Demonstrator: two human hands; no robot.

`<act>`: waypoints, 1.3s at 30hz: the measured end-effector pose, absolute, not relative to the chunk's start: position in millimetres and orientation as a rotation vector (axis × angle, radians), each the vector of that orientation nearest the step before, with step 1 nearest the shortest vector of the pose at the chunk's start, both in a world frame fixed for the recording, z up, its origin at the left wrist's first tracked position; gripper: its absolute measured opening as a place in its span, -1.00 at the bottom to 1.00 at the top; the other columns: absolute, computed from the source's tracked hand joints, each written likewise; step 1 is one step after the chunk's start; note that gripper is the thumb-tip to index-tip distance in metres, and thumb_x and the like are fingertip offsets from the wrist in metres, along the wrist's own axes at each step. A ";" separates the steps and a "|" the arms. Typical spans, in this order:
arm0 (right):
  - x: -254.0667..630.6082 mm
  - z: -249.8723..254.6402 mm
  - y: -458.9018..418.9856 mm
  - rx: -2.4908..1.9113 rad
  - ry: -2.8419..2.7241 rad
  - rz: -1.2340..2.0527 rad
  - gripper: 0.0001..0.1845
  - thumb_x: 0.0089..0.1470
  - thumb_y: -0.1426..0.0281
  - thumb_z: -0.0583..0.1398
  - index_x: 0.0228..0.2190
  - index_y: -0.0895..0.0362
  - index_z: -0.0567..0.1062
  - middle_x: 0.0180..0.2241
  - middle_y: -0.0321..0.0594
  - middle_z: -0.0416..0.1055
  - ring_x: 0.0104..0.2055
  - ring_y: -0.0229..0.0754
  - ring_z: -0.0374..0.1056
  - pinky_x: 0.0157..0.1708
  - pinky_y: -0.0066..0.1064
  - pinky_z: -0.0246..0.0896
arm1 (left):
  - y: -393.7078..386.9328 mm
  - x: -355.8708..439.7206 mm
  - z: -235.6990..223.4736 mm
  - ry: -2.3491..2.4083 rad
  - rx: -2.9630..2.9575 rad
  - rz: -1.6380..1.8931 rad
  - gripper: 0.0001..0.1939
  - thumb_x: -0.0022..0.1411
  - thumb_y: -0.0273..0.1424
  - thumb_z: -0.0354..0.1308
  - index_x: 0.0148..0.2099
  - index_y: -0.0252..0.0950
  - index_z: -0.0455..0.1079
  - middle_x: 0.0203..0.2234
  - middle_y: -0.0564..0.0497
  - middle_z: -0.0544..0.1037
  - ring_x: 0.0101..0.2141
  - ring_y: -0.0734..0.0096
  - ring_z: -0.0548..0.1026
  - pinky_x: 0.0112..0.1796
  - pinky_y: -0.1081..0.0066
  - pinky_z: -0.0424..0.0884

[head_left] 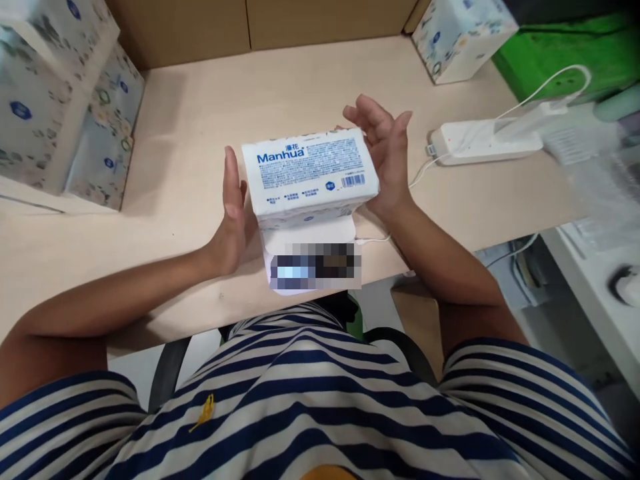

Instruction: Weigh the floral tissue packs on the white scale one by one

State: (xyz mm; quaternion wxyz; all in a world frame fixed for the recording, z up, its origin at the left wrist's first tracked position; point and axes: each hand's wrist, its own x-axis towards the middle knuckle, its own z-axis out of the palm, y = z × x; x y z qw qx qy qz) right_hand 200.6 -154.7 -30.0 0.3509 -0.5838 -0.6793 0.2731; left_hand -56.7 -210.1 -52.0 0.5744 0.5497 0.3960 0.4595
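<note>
A white pack of tissues (313,170) with blue "Manhua" lettering and a barcode stands between my two hands at the middle of the table. My left hand (233,223) is at its left side, fingers straight and the palm turned toward it, with a small gap visible. On the right, my right hand (387,153) has its fingers spread and thumb raised beside the pack's right end; whether the palm touches it I cannot tell. Just in front of the pack lies a white flat object (310,233), its near part blurred out by pixels.
Several floral tissue packs (37,110) are stacked at the left. Another floral pack (463,40) stands at the back right, near a green bag (565,57). A white power strip (485,141) with a plugged-in cable lies at the right, beside clear plastic wrapping (590,173).
</note>
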 end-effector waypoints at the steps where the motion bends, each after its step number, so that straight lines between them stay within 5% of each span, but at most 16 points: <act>1: 199.0 -32.1 -155.6 -1.514 -1.742 0.717 0.03 0.16 -0.54 -0.17 0.51 -0.46 0.08 0.49 -0.31 0.27 0.56 0.16 0.23 0.31 0.01 0.52 | -209.4 -55.3 -52.9 0.849 1.294 1.084 0.27 0.20 0.54 0.07 0.69 0.16 -0.36 0.63 0.19 0.07 0.63 0.03 0.00 0.55 -0.05 0.15; 8: 212.3 -37.2 -148.2 -1.270 -1.410 0.890 0.10 0.16 -0.46 -0.46 0.37 -0.28 0.29 0.47 -0.29 0.31 0.55 0.03 0.26 0.41 -0.10 0.41 | -199.6 -64.6 -64.3 0.618 1.391 1.091 0.08 0.37 0.43 0.02 0.69 0.10 -0.22 0.61 0.13 0.14 0.65 0.10 -0.09 0.57 0.00 0.11; 15: 204.5 -32.0 -147.2 -1.207 -1.177 1.050 -0.24 0.42 0.02 -0.43 0.25 -0.09 0.34 0.37 -0.12 0.44 0.47 -0.09 0.38 0.46 -0.19 0.34 | -198.8 -53.1 -51.0 0.830 1.170 1.103 -0.30 0.61 0.20 -0.17 0.64 0.18 0.01 0.56 0.20 0.25 0.62 0.09 0.05 0.53 -0.11 0.17; 19: 203.4 -29.5 -148.6 -1.246 -1.181 1.043 -0.22 0.42 -0.01 -0.44 0.25 -0.11 0.35 0.38 -0.15 0.44 0.45 -0.09 0.40 0.46 -0.19 0.33 | -197.1 -51.9 -49.2 0.787 1.155 1.116 -0.16 0.52 0.24 0.04 0.65 0.05 0.02 0.58 0.09 0.23 0.63 0.05 0.00 0.58 0.02 0.09; 22: 205.2 -30.2 -148.8 -1.259 -1.176 1.028 -0.17 0.40 -0.05 -0.46 0.23 -0.13 0.38 0.38 -0.17 0.45 0.44 -0.05 0.41 0.44 -0.11 0.37 | -195.1 -55.3 -54.2 0.717 1.212 1.124 -0.13 0.54 0.23 -0.01 0.65 -0.11 0.00 0.59 -0.02 0.22 0.64 0.00 -0.04 0.57 -0.07 0.07; 26: 207.9 -32.9 -148.5 -1.224 -1.177 1.029 -0.22 0.40 -0.15 -0.36 0.20 -0.17 0.43 0.37 -0.18 0.46 0.43 0.00 0.43 0.41 -0.06 0.40 | -194.2 -61.2 -62.7 0.607 1.314 1.114 -0.02 0.40 0.34 0.10 0.63 -0.06 0.08 0.58 0.04 0.23 0.64 -0.03 -0.10 0.57 -0.08 0.04; 30: 208.9 -33.7 -148.7 -1.252 -1.238 1.005 -0.05 0.26 -0.40 -0.38 0.19 -0.23 0.43 0.36 -0.22 0.45 0.46 -0.01 0.39 0.41 -0.13 0.41 | -193.8 -64.5 -67.9 0.675 1.270 1.129 0.03 0.31 0.39 0.16 0.60 -0.04 0.15 0.56 0.02 0.28 0.64 -0.06 -0.05 0.59 -0.06 0.03; 35: 206.7 -32.0 -150.9 -1.222 -1.180 1.030 -0.25 0.41 -0.12 -0.35 0.17 -0.16 0.42 0.27 -0.13 0.54 0.36 -0.02 0.49 0.37 -0.12 0.43 | -192.8 -62.0 -67.0 0.645 1.353 1.122 0.01 0.33 0.40 0.10 0.61 -0.01 0.12 0.56 0.06 0.29 0.62 -0.05 0.05 0.55 -0.05 0.14; 39: 204.6 -31.3 -151.8 -1.233 -1.223 1.024 -0.19 0.35 -0.27 -0.33 0.19 -0.19 0.39 0.28 -0.15 0.51 0.38 -0.04 0.47 0.35 -0.20 0.45 | -192.0 -59.2 -66.4 0.629 1.311 1.157 0.01 0.36 0.38 0.11 0.60 -0.09 0.15 0.55 -0.02 0.30 0.60 -0.06 0.10 0.56 -0.01 0.13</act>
